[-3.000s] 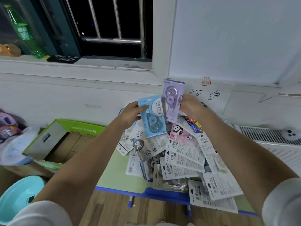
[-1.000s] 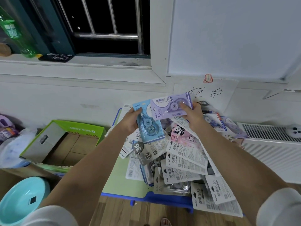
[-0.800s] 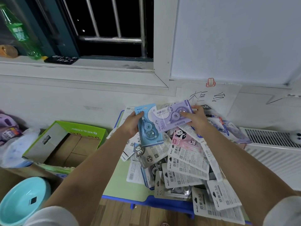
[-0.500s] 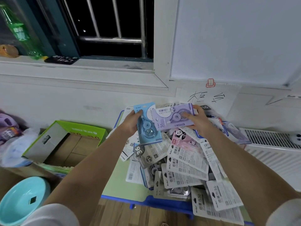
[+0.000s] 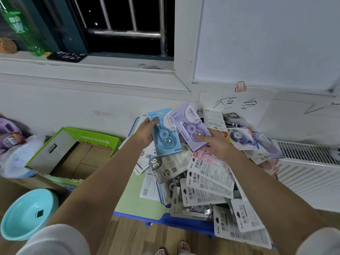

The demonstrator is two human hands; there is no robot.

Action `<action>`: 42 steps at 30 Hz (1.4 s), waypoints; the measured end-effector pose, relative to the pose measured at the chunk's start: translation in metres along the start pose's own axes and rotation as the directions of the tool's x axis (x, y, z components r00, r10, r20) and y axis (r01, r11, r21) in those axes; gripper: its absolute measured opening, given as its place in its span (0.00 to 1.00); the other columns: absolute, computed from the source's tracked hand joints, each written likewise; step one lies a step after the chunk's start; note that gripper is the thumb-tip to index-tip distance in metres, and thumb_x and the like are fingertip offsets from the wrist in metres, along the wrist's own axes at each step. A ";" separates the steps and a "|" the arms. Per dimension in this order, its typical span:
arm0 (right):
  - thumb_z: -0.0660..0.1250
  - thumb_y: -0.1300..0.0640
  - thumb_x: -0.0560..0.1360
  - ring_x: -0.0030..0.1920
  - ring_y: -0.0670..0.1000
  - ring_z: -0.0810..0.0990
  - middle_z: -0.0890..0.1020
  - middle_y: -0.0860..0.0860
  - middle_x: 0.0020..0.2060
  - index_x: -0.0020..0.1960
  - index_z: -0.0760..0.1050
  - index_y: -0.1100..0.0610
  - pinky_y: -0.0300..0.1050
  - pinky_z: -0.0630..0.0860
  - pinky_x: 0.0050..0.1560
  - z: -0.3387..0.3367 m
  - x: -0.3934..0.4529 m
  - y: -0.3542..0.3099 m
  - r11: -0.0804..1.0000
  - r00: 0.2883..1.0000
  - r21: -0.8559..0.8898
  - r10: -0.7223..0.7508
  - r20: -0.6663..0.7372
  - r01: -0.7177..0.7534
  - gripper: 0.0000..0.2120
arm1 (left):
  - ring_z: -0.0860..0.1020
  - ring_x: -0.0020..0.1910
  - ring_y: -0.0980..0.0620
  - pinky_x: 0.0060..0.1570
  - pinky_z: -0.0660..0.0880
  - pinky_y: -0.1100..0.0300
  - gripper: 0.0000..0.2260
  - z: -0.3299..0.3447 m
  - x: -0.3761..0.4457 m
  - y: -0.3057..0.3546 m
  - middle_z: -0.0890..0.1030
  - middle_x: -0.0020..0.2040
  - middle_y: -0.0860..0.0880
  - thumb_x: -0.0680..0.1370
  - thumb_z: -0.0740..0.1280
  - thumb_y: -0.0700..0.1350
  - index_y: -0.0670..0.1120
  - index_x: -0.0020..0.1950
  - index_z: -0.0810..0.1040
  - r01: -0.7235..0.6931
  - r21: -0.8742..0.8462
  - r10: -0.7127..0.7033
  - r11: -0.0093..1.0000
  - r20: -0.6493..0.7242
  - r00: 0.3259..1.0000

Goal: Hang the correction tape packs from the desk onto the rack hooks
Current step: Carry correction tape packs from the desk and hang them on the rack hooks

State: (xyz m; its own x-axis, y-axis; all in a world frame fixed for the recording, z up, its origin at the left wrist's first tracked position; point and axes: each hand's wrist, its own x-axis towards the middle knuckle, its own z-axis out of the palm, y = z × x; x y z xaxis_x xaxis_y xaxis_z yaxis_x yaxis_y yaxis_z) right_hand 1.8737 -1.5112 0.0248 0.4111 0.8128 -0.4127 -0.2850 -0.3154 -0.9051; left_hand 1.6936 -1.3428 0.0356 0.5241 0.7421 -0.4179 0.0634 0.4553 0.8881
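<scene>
Above the heaped desk, a blue carded correction tape pack is gripped by the left hand and a lilac one is pinched by the right hand. No rack is seen, so either pack could easily be dropped back into the loose card pile if it's fumbled.

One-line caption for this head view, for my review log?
Left hand holds a blue pack, right hand a purple pack, above the desk's pile.
</scene>
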 end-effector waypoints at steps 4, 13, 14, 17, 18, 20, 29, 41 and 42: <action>0.73 0.61 0.71 0.54 0.53 0.82 0.80 0.55 0.58 0.65 0.71 0.57 0.47 0.82 0.44 0.003 0.003 0.003 0.997 0.997 -0.072 0.015 0.072 -0.010 0.24 | 0.80 0.47 0.45 0.43 0.77 0.52 0.10 -0.004 0.004 -0.002 0.79 0.59 0.41 0.82 0.61 0.44 0.44 0.62 0.72 -0.001 -0.026 0.000 1.000 -0.034 0.999; 0.62 0.62 0.79 0.51 0.54 0.82 0.81 0.54 0.54 0.61 0.72 0.56 0.44 0.81 0.50 0.009 0.007 0.012 0.996 0.975 0.039 0.066 0.211 -0.076 0.11 | 0.80 0.44 0.48 0.44 0.77 0.53 0.05 -0.011 0.011 -0.011 0.81 0.48 0.47 0.82 0.60 0.46 0.49 0.51 0.74 -0.016 -0.075 0.006 0.997 -0.132 0.991; 0.61 0.63 0.79 0.50 0.54 0.83 0.82 0.54 0.52 0.62 0.72 0.58 0.44 0.81 0.51 0.010 0.007 0.013 0.994 0.971 0.058 0.079 0.226 -0.094 0.12 | 0.80 0.44 0.48 0.44 0.77 0.53 0.05 -0.012 0.010 -0.012 0.81 0.49 0.47 0.82 0.60 0.47 0.49 0.51 0.74 -0.017 -0.074 0.006 0.997 -0.141 0.990; 0.58 0.65 0.80 0.48 0.53 0.84 0.85 0.53 0.48 0.59 0.74 0.59 0.44 0.80 0.53 0.013 0.005 0.014 0.987 0.952 0.099 0.090 0.292 -0.124 0.10 | 0.80 0.43 0.47 0.43 0.77 0.53 0.08 -0.016 0.009 -0.014 0.80 0.51 0.45 0.82 0.59 0.47 0.45 0.56 0.73 -0.029 -0.084 0.015 0.996 -0.160 0.987; 0.58 0.66 0.80 0.49 0.53 0.84 0.85 0.53 0.48 0.57 0.75 0.58 0.45 0.80 0.54 0.013 0.005 0.014 0.984 0.949 0.119 0.088 0.303 -0.129 0.10 | 0.80 0.43 0.48 0.42 0.77 0.53 0.08 -0.018 0.007 -0.014 0.80 0.50 0.45 0.83 0.59 0.47 0.45 0.56 0.73 -0.038 -0.090 0.023 0.995 -0.164 0.986; 0.58 0.66 0.80 0.52 0.54 0.83 0.84 0.55 0.51 0.58 0.75 0.57 0.45 0.80 0.55 0.015 0.004 0.016 0.980 0.949 0.150 0.083 0.305 -0.134 0.11 | 0.80 0.42 0.48 0.42 0.77 0.53 0.08 -0.023 0.007 -0.015 0.80 0.50 0.45 0.83 0.58 0.47 0.45 0.56 0.73 -0.052 -0.099 0.036 0.994 -0.158 0.987; 0.60 0.64 0.78 0.51 0.54 0.84 0.84 0.55 0.52 0.63 0.73 0.60 0.46 0.81 0.53 0.043 -0.005 0.037 0.952 0.982 0.300 0.001 0.189 -0.058 0.14 | 0.80 0.41 0.49 0.39 0.77 0.55 0.08 -0.055 0.013 -0.003 0.81 0.45 0.47 0.82 0.60 0.47 0.45 0.49 0.75 -0.017 -0.026 0.016 1.000 -0.070 0.997; 0.58 0.67 0.78 0.48 0.53 0.84 0.85 0.54 0.47 0.59 0.74 0.61 0.45 0.81 0.48 0.111 -0.063 0.088 0.852 0.988 0.503 -0.099 -0.116 0.144 0.12 | 0.81 0.41 0.49 0.45 0.77 0.52 0.07 -0.074 -0.001 -0.002 0.81 0.46 0.46 0.82 0.60 0.46 0.46 0.49 0.75 -0.013 0.177 -0.023 0.984 0.200 0.979; 0.59 0.66 0.77 0.48 0.53 0.84 0.85 0.54 0.48 0.59 0.74 0.62 0.45 0.81 0.48 0.113 -0.072 0.094 0.845 0.984 0.510 -0.103 -0.143 0.162 0.12 | 0.81 0.39 0.50 0.43 0.77 0.53 0.07 -0.071 -0.005 -0.005 0.81 0.45 0.47 0.82 0.60 0.46 0.46 0.49 0.74 -0.012 0.188 -0.031 0.982 0.222 0.975</action>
State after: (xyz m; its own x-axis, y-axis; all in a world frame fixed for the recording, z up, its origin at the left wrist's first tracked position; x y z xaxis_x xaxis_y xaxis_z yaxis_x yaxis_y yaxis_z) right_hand 1.7199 -1.5437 -0.0188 0.5580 0.7623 -0.3279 -0.6158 0.1156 -0.7794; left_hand 1.6303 -1.3139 0.0192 0.6972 0.6003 -0.3919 0.2158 0.3456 0.9132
